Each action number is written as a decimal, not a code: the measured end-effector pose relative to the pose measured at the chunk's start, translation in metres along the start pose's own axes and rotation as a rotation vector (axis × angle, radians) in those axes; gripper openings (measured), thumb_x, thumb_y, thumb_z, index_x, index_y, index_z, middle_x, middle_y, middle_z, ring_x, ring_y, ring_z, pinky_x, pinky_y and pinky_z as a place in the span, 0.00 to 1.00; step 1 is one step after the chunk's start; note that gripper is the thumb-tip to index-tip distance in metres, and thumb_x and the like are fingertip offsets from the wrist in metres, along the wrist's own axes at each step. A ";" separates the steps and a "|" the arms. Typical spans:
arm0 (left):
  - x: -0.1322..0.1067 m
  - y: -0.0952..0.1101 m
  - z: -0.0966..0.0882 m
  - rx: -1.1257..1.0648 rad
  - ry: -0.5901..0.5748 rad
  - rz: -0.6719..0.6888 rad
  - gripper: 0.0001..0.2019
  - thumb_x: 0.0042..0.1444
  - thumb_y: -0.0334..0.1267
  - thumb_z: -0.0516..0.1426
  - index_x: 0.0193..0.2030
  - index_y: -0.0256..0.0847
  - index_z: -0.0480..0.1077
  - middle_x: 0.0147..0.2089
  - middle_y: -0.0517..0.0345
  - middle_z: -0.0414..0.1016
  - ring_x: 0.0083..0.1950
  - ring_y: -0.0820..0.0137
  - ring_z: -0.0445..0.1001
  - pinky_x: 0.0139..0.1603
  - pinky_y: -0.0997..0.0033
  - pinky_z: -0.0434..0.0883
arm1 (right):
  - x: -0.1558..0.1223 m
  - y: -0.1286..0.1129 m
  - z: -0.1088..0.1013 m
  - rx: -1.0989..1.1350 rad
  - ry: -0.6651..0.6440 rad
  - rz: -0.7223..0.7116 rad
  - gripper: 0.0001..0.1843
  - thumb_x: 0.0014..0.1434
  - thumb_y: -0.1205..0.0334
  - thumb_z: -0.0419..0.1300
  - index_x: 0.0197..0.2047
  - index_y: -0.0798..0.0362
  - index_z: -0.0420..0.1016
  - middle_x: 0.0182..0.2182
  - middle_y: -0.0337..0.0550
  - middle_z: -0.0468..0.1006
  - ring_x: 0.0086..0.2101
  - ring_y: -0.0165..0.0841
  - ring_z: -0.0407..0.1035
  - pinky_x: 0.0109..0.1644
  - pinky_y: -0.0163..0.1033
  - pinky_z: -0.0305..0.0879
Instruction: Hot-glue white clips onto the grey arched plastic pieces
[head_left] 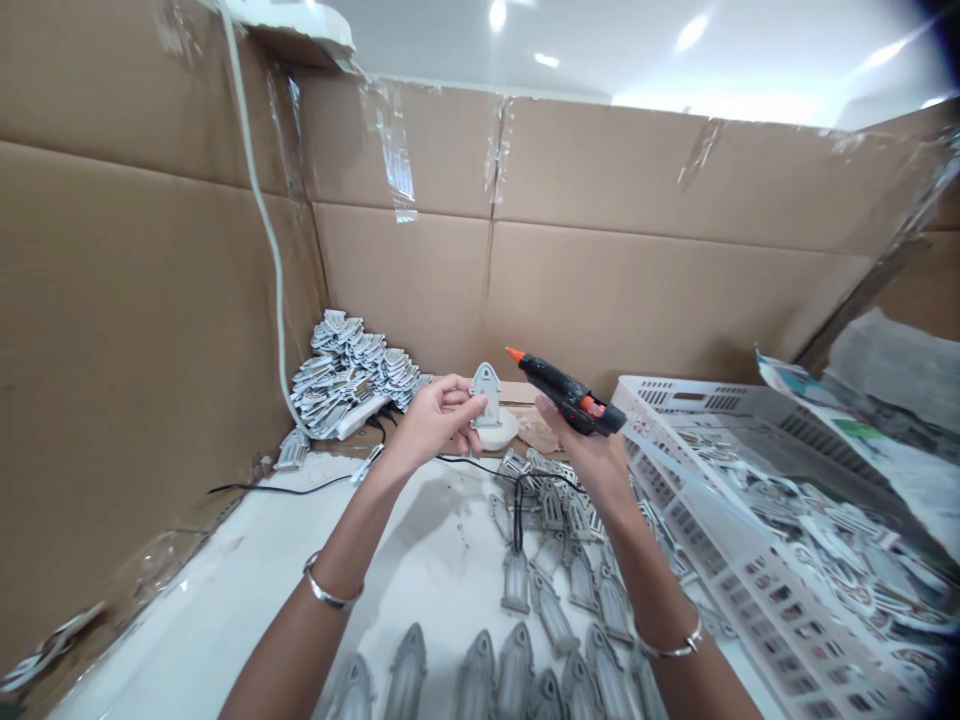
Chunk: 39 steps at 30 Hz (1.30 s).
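My left hand [444, 417] pinches a small grey arched piece [486, 394] by its left edge, holding it upright above the white work surface [420, 520]. Facing it from the right, my right hand [592, 455] is wrapped round a black hot glue gun [562, 385] with an orange nozzle. The nozzle tip points up and left, apart from the piece. Behind the held piece sits a round white dish-like thing [497, 430]. Several more grey arched pieces [555, 605] lie between my forearms and toward the front edge.
A stack of white and brown flat pieces [352, 375] leans in the back left corner. To the right stands a white plastic basket [720, 545] holding many small flat pieces. Black cable [517, 510] crosses the surface. Cardboard walls [405, 270] close in the back and left.
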<state>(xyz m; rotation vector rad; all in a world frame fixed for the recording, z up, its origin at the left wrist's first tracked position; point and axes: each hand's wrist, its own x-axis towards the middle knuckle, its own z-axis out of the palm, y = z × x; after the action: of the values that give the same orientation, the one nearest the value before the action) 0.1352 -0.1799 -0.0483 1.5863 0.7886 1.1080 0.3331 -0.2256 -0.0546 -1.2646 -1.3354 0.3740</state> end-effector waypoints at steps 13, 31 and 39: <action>0.000 0.004 -0.004 -0.042 0.095 0.065 0.17 0.50 0.42 0.65 0.41 0.39 0.65 0.28 0.64 0.73 0.20 0.74 0.75 0.19 0.76 0.73 | 0.003 0.001 -0.003 -0.237 -0.185 -0.265 0.08 0.57 0.57 0.58 0.37 0.49 0.76 0.36 0.42 0.78 0.35 0.34 0.69 0.41 0.39 0.61; 0.003 0.000 -0.007 -0.057 0.194 0.071 0.18 0.48 0.40 0.65 0.42 0.37 0.65 0.31 0.62 0.73 0.18 0.78 0.71 0.14 0.79 0.63 | 0.001 -0.005 -0.001 -0.214 -0.124 -0.262 0.08 0.57 0.58 0.58 0.39 0.49 0.77 0.35 0.42 0.78 0.34 0.34 0.68 0.39 0.39 0.59; 0.002 0.001 -0.008 -0.093 0.219 0.061 0.18 0.47 0.39 0.66 0.41 0.38 0.65 0.31 0.63 0.73 0.17 0.79 0.70 0.15 0.79 0.64 | 0.001 -0.001 0.000 -0.208 -0.094 -0.302 0.04 0.56 0.63 0.59 0.36 0.49 0.76 0.34 0.41 0.77 0.33 0.33 0.68 0.37 0.40 0.59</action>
<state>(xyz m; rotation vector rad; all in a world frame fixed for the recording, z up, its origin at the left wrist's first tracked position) 0.1290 -0.1751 -0.0466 1.4353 0.8234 1.3604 0.3331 -0.2253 -0.0529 -1.2011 -1.6519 0.0835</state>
